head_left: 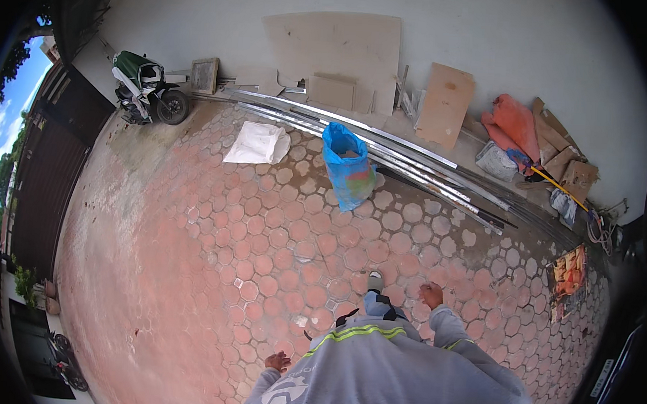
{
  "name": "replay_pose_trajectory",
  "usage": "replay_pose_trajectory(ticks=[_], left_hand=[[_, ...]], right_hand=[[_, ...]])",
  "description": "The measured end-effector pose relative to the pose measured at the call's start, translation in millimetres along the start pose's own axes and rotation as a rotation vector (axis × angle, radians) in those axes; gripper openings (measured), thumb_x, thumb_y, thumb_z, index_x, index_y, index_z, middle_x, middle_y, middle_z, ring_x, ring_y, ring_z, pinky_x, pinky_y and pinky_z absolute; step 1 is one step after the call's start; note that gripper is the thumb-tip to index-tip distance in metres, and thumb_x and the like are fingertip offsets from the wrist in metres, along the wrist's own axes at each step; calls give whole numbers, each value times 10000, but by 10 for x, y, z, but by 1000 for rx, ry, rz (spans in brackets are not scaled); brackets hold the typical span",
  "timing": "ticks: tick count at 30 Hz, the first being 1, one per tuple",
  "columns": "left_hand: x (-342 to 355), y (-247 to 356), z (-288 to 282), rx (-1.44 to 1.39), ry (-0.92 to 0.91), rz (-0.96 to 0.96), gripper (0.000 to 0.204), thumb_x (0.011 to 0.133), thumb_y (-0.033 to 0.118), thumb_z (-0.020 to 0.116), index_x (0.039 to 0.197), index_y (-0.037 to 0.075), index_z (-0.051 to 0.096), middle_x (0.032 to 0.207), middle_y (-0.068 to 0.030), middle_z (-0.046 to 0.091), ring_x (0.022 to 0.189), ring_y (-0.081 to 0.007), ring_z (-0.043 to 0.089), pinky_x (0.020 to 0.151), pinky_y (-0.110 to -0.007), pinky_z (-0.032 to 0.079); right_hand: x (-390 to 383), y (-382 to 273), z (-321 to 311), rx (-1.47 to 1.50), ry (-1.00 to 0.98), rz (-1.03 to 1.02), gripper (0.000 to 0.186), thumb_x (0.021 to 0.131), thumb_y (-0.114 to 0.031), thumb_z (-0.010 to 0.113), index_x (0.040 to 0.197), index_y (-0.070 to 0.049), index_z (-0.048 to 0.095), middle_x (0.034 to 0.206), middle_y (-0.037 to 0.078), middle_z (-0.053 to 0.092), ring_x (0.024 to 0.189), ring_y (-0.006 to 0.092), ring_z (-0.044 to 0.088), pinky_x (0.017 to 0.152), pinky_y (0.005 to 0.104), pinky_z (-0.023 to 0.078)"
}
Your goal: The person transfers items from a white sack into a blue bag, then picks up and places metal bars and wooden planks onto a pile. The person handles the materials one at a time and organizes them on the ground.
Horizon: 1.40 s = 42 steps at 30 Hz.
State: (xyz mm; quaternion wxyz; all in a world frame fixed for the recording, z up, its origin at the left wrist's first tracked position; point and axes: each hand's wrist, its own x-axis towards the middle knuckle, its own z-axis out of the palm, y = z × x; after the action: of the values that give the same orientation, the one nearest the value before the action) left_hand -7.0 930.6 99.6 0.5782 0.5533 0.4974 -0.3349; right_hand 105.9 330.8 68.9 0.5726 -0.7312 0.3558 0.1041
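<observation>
My left hand [278, 361] hangs low by my side, its fingers loosely bent and apart, with nothing seen in it. My right hand [431, 295] swings forward over the paving, loosely curled and seemingly bare. Neither hand touches anything. Ahead of me stands a blue plastic sack [349, 167], upright with its mouth open and some brownish material inside. To its left a white sack [258, 143] lies flat on the ground. Long metal profiles [413, 165] run behind the blue sack, along the wall.
Cardboard and board sheets [339, 49] lean on the wall. At the right are an orange cloth bundle [513, 123], a yellow pole [560, 186] and a printed sheet [568, 281]. A motorcycle [148, 90] stands far left, near a dark gate [51, 166]. My shoe [376, 281] is on red paving.
</observation>
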Motion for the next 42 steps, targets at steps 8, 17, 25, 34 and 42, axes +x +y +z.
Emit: replay_pose_trajectory(ticks=[8,17,25,34,42], left_hand=[[-216,1590,979,87,199,469,373,891,358,563,1044,20,607,902,-116,694,781,-232,669,612,-334,477],[71,1833,709,417,-60,-228,393,923,364,449,1178,74,525,1200,-122,563,1067,-258,569,867,-422,461],[1138,3821,-173,629,-65,-114,403,948,376,419,1237,113,516,1202,-94,632,1025,-182,639,738,-376,496],[1771,7015,887,407,22,580,301,871,326,591,955,38,616,844,-83,694,727,-147,653,546,-268,434],[2026,7528,2326,949,-237,667,239,877,235,610,964,15,643,853,-86,689,766,-171,668,664,-288,516]], right_hand=[[1303,-1122,225,-76,-73,-45,298,795,-260,586,879,16,662,722,112,652,633,214,620,541,350,479],[1699,-1116,634,-69,-186,359,313,834,-250,565,1053,-32,614,809,118,667,668,232,638,538,376,494],[1967,-1290,1448,98,-130,455,248,860,-306,586,1010,-109,591,785,110,643,605,221,585,503,387,450],[2071,-2661,2588,268,49,-50,277,873,-250,578,1032,-27,621,827,51,676,718,127,635,571,257,481],[3042,-2997,2949,330,170,313,409,856,-377,621,999,6,641,856,127,665,725,186,641,650,308,509]])
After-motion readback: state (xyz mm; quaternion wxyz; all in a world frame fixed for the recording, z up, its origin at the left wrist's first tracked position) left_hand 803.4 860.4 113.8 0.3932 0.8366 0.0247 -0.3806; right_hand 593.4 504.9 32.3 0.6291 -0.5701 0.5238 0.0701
